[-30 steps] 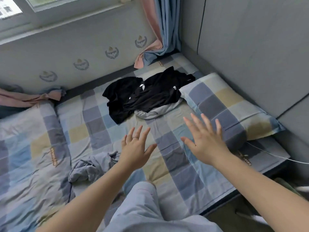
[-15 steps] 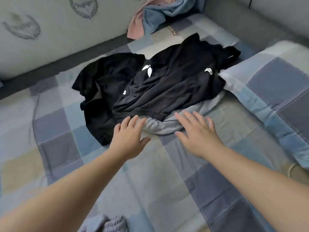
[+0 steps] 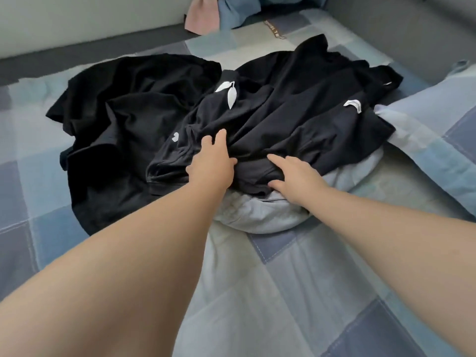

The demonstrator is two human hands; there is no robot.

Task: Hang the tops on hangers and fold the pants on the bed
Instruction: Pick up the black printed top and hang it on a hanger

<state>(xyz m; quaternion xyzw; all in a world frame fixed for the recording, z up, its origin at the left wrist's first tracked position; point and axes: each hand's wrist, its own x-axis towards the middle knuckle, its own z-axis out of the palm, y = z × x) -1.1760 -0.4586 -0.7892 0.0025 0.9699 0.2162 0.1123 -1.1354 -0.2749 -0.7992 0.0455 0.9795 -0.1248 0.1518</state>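
Note:
A pile of black garments [image 3: 296, 119] lies crumpled across the checked bed [image 3: 296, 292], one with a white leaf print [image 3: 229, 92] and one with a white label [image 3: 354, 105]. A second black piece [image 3: 123, 140] spreads to the left. Under the pile's near edge pokes a light grey garment [image 3: 257, 217]. My left hand [image 3: 211, 163] rests on the top black garment, fingers stretched over its bunched folds. My right hand [image 3: 293, 176] pinches the near hem of the same black garment, index finger on top and thumb below.
A checked pillow [image 3: 438, 140] lies at the right, touching the pile. Pink and blue curtain ends [image 3: 219, 14] drop onto the bed's far corner. A grey wall panel [image 3: 399, 29] bounds the bed at the back right.
Both hands moved forward from above the sheet onto the black pile. The view came closer. My right hand took hold of the black hem.

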